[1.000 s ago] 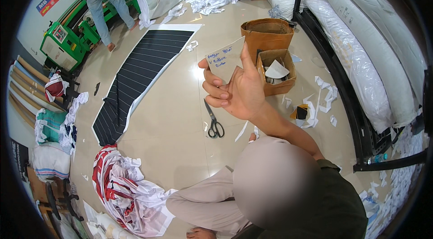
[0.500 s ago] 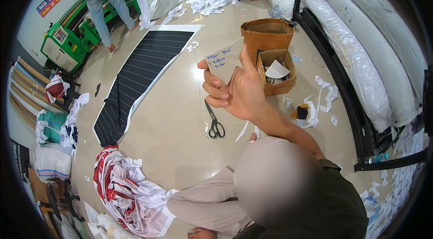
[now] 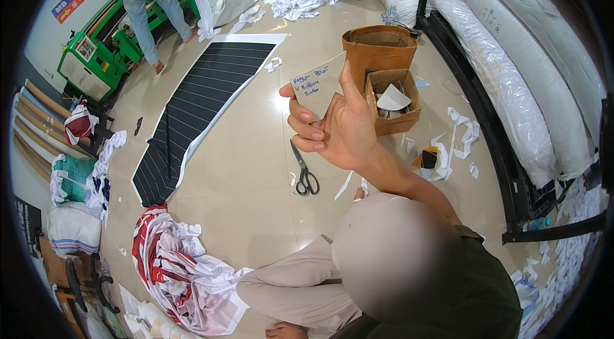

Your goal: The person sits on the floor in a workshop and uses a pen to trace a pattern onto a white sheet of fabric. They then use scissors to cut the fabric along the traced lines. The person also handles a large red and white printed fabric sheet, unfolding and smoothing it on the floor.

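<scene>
Raised over the floor, my right hand (image 3: pixel 339 121) pinches a small pale card (image 3: pixel 314 88) with blue handwriting between thumb and forefinger. The other fingers curl below it. Just beneath lie black-handled scissors (image 3: pixel 304 169) with their blades pointing away. A fingertip (image 3: pixel 359 194) peeks out past a rounded pale beige shape (image 3: pixel 371 230), partly blurred, and may belong to my left hand; the rest is hidden. Farther left, a long black fabric piece (image 3: pixel 208 86) with thin white stripes and a white border lies flat.
Two open cardboard boxes (image 3: pixel 378 40) stand at the right, the nearer holding white pieces. Fabric scraps (image 3: pixel 462 131) litter the floor beside them. A red-and-white cloth heap (image 3: pixel 173 268) lies at lower left. Wrapped rolls (image 3: pixel 492 77) line a black frame. Another person (image 3: pixel 144 3) stands near a green machine (image 3: pixel 96 67).
The card in my right hand has tilted slightly, so more of its face shows. Otherwise my hand and the things on the floor hold their places.
</scene>
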The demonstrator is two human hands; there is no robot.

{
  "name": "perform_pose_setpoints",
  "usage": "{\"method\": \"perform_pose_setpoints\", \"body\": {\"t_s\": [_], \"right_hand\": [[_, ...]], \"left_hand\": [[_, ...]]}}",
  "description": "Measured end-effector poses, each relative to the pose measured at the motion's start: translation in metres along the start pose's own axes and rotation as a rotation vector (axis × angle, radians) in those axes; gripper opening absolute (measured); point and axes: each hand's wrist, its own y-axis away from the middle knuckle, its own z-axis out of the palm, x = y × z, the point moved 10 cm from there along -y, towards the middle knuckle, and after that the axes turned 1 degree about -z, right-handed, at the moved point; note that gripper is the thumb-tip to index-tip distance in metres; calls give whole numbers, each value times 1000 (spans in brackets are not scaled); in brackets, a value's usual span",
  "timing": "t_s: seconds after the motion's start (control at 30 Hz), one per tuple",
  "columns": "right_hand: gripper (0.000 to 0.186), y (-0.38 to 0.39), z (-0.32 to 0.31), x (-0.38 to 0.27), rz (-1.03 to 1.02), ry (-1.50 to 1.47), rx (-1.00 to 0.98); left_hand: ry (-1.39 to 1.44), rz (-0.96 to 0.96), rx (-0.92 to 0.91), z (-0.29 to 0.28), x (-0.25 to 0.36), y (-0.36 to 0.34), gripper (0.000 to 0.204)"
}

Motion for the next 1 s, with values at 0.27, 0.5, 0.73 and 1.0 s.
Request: {"method": "perform_pose_setpoints", "body": {"t_s": [0.27,0.5,0.73,1.0], "right_hand": [[92,1,0,1,12,16,19],[97,-1,-2,4,36,46,53],[97,-1,-3,5,29,25,36],[96,-2,-3,6,25,52,58]], "left_hand": [[3,1,-14,6,-4,1,47],[9,-4,-28,12,-9,-1,47],[17,-10,-50,2,1,2,47],[24,-21,-63,1,1,1,47]]}}
